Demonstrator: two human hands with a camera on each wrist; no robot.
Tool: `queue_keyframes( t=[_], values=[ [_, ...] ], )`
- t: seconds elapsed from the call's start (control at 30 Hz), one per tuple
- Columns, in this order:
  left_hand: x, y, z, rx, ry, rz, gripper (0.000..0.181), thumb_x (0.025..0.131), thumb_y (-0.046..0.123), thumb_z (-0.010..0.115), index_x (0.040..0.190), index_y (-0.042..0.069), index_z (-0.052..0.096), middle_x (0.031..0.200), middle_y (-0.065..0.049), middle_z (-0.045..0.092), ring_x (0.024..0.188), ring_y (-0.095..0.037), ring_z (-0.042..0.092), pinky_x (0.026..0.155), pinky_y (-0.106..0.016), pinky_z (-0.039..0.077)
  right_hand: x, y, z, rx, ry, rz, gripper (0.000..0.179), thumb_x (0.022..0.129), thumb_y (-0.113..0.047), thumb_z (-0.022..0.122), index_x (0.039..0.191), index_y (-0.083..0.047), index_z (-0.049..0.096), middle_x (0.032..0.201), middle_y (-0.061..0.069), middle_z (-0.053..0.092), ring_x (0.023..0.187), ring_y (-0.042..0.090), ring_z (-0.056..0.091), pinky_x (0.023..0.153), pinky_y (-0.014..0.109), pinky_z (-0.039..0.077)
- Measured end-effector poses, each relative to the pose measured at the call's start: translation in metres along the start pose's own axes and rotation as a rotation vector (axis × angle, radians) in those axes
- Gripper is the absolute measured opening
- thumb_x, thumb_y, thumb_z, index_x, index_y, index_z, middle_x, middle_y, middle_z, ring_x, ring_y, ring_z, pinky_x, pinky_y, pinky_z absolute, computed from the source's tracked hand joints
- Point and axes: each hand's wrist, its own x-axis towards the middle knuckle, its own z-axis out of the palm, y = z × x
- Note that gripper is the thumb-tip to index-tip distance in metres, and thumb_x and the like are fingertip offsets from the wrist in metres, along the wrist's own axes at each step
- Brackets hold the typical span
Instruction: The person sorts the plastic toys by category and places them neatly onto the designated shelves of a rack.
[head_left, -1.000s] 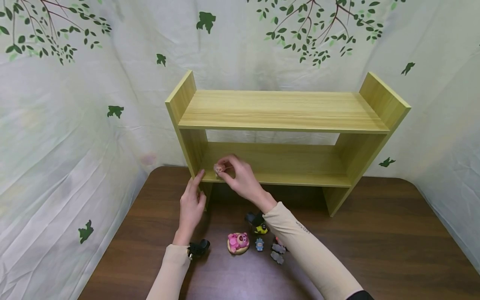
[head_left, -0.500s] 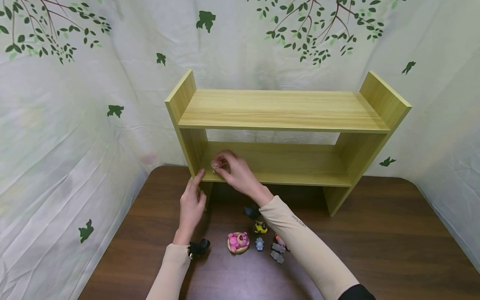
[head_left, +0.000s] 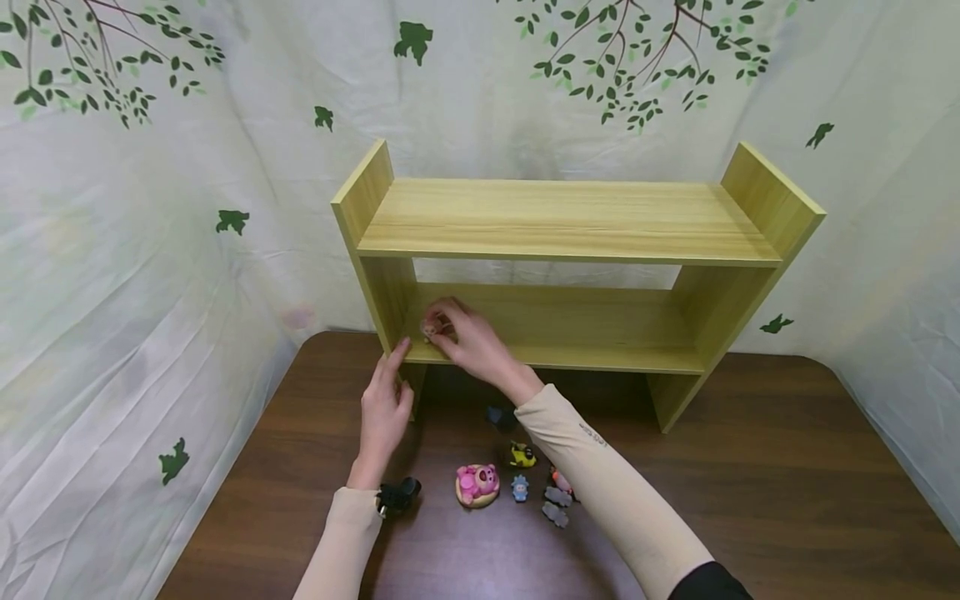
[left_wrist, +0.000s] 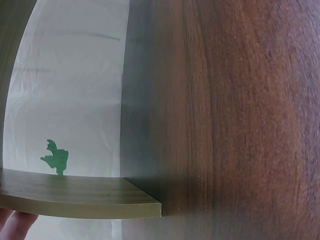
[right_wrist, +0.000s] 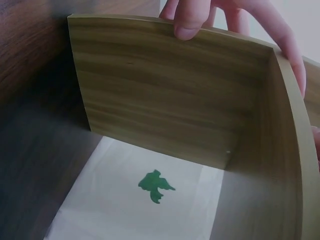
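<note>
A small pale pink figurine (head_left: 430, 328) is pinched between the thumb and fingers of my right hand (head_left: 476, 343), just over the left end of the lower board of a light wooden shelf (head_left: 562, 221). My fingers partly hide it. My left hand (head_left: 384, 412) holds the front edge of the shelf's left side panel (right_wrist: 165, 80). In the right wrist view its thumb (right_wrist: 186, 20) lies on the panel's inner face, other fingers lie behind the panel, and one finger reaches past the lower board's edge.
On the brown table (head_left: 787, 467) in front are a pink bear figure (head_left: 477, 485), a small blue figure (head_left: 520, 488), a yellow-and-black toy (head_left: 522, 454), grey pieces (head_left: 556, 507) and a dark object (head_left: 501, 417). A leaf-print cloth (head_left: 525, 108) hangs behind the shelf.
My right hand has moved slightly left and deeper over the lower board with the figurine. Its sleeve uncovers more of the toys on the table. My left hand stays put.
</note>
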Motion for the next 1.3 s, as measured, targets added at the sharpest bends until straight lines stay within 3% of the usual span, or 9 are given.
queue_keyframes(
  t=[0.83, 1.3],
  values=[
    [0.000, 0.000, 0.000, -0.004, 0.005, 0.009, 0.078, 0.076, -0.020, 0.052, 0.143, 0.020, 0.045, 0.134, -0.014, 0.052, 0.055, -0.011, 0.029, 0.050, -0.031, 0.031, 0.000, 0.005, 0.000, 0.080, -0.036, 0.009, 0.027, 0.087, 0.006, 0.062, 0.113, 0.002, 0.056, 0.106, 0.011, 0.059, 0.096, 0.022, 0.063, 0.084, 0.019, 0.047],
    [0.001, 0.001, 0.001, -0.011, 0.027, 0.012, 0.079, 0.074, -0.021, 0.053, 0.142, 0.019, 0.047, 0.134, -0.013, 0.053, 0.054, -0.009, 0.028, 0.050, -0.031, 0.031, -0.014, 0.003, -0.013, 0.145, 0.047, 0.058, 0.033, 0.085, 0.006, 0.064, 0.117, 0.003, 0.055, 0.111, 0.014, 0.061, 0.103, 0.025, 0.061, 0.089, 0.026, 0.046]
  ],
)
